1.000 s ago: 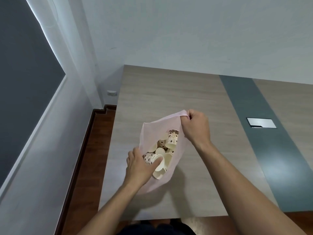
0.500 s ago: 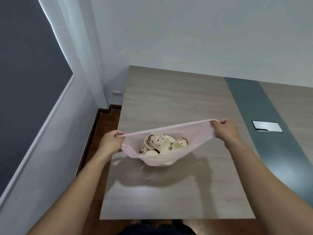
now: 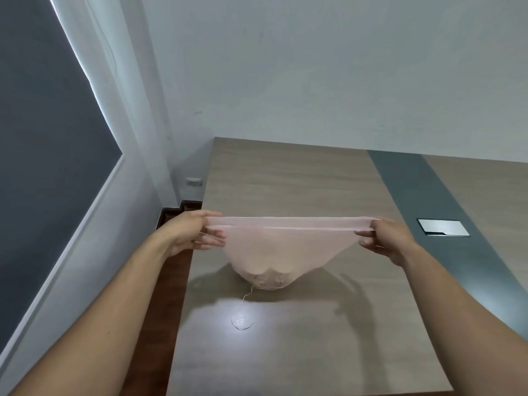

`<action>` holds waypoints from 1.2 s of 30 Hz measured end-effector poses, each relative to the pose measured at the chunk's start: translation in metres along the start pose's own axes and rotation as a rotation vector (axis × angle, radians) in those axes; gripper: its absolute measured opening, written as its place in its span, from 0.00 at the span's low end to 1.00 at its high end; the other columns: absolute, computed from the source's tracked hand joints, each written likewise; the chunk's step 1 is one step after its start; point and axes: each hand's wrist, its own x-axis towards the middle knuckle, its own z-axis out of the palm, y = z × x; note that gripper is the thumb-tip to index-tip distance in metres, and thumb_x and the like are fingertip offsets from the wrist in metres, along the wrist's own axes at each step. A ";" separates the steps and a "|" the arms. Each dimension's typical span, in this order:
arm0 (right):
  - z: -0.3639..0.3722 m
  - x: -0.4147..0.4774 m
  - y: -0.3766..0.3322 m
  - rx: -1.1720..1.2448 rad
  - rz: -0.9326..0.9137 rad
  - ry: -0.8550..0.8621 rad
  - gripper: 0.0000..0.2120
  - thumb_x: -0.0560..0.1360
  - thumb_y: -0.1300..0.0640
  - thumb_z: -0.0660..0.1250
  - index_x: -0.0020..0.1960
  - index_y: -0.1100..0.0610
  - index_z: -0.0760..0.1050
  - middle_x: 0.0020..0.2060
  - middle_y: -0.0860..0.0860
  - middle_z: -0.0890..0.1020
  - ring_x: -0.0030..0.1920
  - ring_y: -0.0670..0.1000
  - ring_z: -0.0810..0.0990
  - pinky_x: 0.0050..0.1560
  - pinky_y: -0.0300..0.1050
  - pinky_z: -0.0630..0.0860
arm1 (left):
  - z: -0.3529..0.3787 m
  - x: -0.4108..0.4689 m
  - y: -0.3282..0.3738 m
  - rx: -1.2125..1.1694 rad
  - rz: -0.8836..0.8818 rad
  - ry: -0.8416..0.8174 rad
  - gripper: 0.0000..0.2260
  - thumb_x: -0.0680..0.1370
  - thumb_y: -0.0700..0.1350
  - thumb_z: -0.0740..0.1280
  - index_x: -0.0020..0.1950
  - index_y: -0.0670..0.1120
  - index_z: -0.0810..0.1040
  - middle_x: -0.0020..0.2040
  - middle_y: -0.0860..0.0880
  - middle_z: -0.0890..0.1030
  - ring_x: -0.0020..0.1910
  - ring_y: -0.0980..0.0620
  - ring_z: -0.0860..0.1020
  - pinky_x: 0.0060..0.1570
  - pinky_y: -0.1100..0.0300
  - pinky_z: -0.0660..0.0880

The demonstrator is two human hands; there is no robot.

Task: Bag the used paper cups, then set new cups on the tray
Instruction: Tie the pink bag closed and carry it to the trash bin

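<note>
A person's left hand [image 3: 190,234] and right hand [image 3: 393,241] pinch a thin pink plastic bag [image 3: 285,247] taut above the wood-grain tabletop [image 3: 285,181], fingers closed on its mouth; cup-like lumps sag inside; bagging seems nearly done; no tray or new cups visible.

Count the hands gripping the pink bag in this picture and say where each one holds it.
2. The left hand pinches the left end of the pink bag's stretched top edge; the right hand pinches the right end.
</note>
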 end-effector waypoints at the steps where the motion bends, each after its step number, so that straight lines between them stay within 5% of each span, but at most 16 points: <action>1: -0.001 -0.002 -0.001 0.051 0.001 -0.023 0.18 0.82 0.65 0.57 0.62 0.59 0.83 0.49 0.59 0.92 0.34 0.54 0.83 0.60 0.55 0.87 | 0.002 0.001 0.004 -0.042 0.034 -0.001 0.17 0.91 0.42 0.56 0.72 0.50 0.81 0.56 0.45 0.92 0.57 0.45 0.91 0.62 0.51 0.81; 6: -0.008 -0.005 0.002 0.200 -0.024 -0.193 0.18 0.86 0.59 0.58 0.65 0.58 0.85 0.58 0.55 0.91 0.53 0.51 0.92 0.59 0.49 0.84 | 0.000 0.009 -0.003 -0.095 0.184 -0.090 0.13 0.88 0.44 0.69 0.72 0.49 0.85 0.66 0.55 0.89 0.69 0.58 0.84 0.64 0.57 0.79; 10: -0.024 -0.006 0.012 0.156 -0.080 -0.407 0.16 0.86 0.52 0.70 0.72 0.55 0.82 0.67 0.48 0.88 0.69 0.48 0.85 0.75 0.55 0.76 | -0.009 0.019 -0.026 0.004 0.246 -0.165 0.26 0.80 0.30 0.76 0.74 0.50 0.82 0.71 0.57 0.86 0.71 0.63 0.80 0.65 0.65 0.80; 13: -0.031 -0.004 0.022 0.075 -0.117 -0.499 0.21 0.81 0.60 0.75 0.74 0.56 0.80 0.71 0.46 0.85 0.73 0.45 0.81 0.76 0.57 0.75 | -0.006 0.024 -0.039 0.038 0.271 -0.089 0.24 0.80 0.29 0.75 0.72 0.49 0.83 0.68 0.54 0.88 0.69 0.63 0.81 0.62 0.66 0.81; 17: -0.029 -0.004 0.031 0.019 -0.187 -0.399 0.16 0.83 0.65 0.73 0.71 0.60 0.82 0.67 0.52 0.88 0.70 0.49 0.84 0.76 0.57 0.76 | -0.004 0.032 -0.049 0.000 0.293 0.156 0.12 0.82 0.46 0.78 0.65 0.47 0.89 0.59 0.52 0.92 0.63 0.55 0.87 0.48 0.63 0.82; 20: -0.025 -0.003 0.034 0.035 -0.214 -0.235 0.12 0.85 0.62 0.70 0.67 0.62 0.84 0.61 0.57 0.90 0.64 0.50 0.88 0.73 0.56 0.78 | 0.001 0.032 -0.050 -0.088 0.290 0.208 0.09 0.85 0.50 0.74 0.61 0.47 0.89 0.53 0.51 0.93 0.61 0.52 0.90 0.47 0.59 0.79; 22: -0.022 -0.004 0.034 0.030 -0.212 -0.178 0.12 0.85 0.57 0.72 0.64 0.62 0.85 0.56 0.58 0.91 0.58 0.51 0.90 0.69 0.54 0.80 | 0.003 0.028 -0.049 -0.063 0.349 0.281 0.10 0.86 0.51 0.72 0.57 0.46 0.89 0.44 0.50 0.92 0.50 0.50 0.91 0.41 0.59 0.76; 24: -0.021 -0.004 0.036 0.018 -0.218 -0.137 0.13 0.83 0.54 0.74 0.62 0.63 0.86 0.51 0.60 0.90 0.49 0.53 0.88 0.63 0.54 0.80 | 0.003 0.025 -0.049 0.003 0.413 0.359 0.14 0.86 0.55 0.71 0.51 0.47 0.89 0.34 0.50 0.87 0.32 0.53 0.84 0.37 0.57 0.72; 26: -0.020 -0.005 0.038 0.005 -0.242 -0.113 0.14 0.83 0.53 0.75 0.60 0.63 0.86 0.47 0.56 0.87 0.45 0.53 0.79 0.57 0.54 0.80 | 0.003 0.023 -0.049 0.057 0.470 0.414 0.18 0.86 0.59 0.70 0.47 0.47 0.87 0.31 0.49 0.81 0.28 0.56 0.74 0.38 0.55 0.70; 30: -0.018 -0.013 0.038 -0.040 -0.271 -0.078 0.15 0.84 0.49 0.73 0.55 0.62 0.87 0.39 0.45 0.87 0.40 0.50 0.74 0.55 0.56 0.80 | 0.012 0.015 -0.043 -0.031 0.612 0.424 0.22 0.90 0.53 0.66 0.38 0.46 0.75 0.39 0.46 0.75 0.38 0.51 0.73 0.43 0.56 0.72; 33: -0.012 -0.024 0.032 -0.094 -0.316 -0.058 0.11 0.85 0.49 0.71 0.55 0.55 0.88 0.45 0.49 0.88 0.48 0.50 0.79 0.59 0.56 0.81 | 0.019 0.011 -0.033 -0.189 0.601 0.365 0.23 0.90 0.55 0.63 0.48 0.37 0.79 0.45 0.42 0.81 0.46 0.45 0.79 0.51 0.51 0.75; 36: -0.006 -0.028 0.029 -0.063 -0.348 -0.038 0.11 0.86 0.49 0.70 0.55 0.55 0.88 0.54 0.51 0.87 0.54 0.50 0.80 0.67 0.59 0.79 | 0.033 0.000 -0.011 -0.681 0.504 0.125 0.24 0.91 0.56 0.58 0.61 0.38 0.83 0.61 0.39 0.90 0.63 0.42 0.88 0.68 0.46 0.80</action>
